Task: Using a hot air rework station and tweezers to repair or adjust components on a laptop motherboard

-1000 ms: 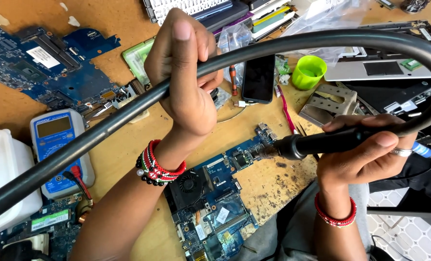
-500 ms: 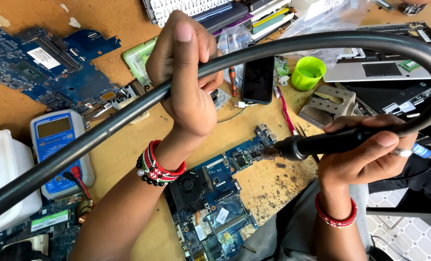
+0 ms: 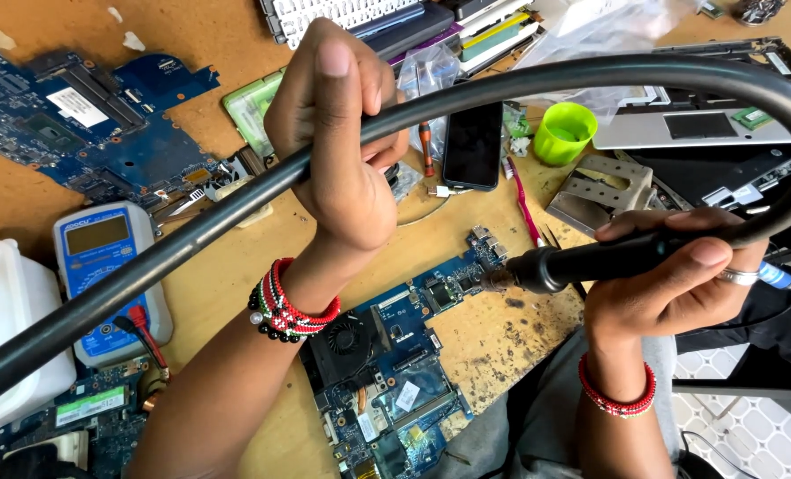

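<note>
Left hand (image 3: pixel 342 168) clamped around thick black rubber hose (image 3: pixel 191 231) arcing across centre frame. Right hand (image 3: pixel 670 275) gripping black cylindrical hot-air handle (image 3: pixel 591 259) at right, nozzle tip touching blue laptop circuit board (image 3: pixel 404 355) on brown wooden worktop (image 3: pixel 502 337). Blue multimeter (image 3: pixel 103 266) lying at left.

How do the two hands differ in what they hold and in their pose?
The left hand grips the black hose high above the desk; the right hand holds the black handle, its nozzle at the blue board. The right wears a ring; the left shows none. Both wear beaded bracelets.
</note>
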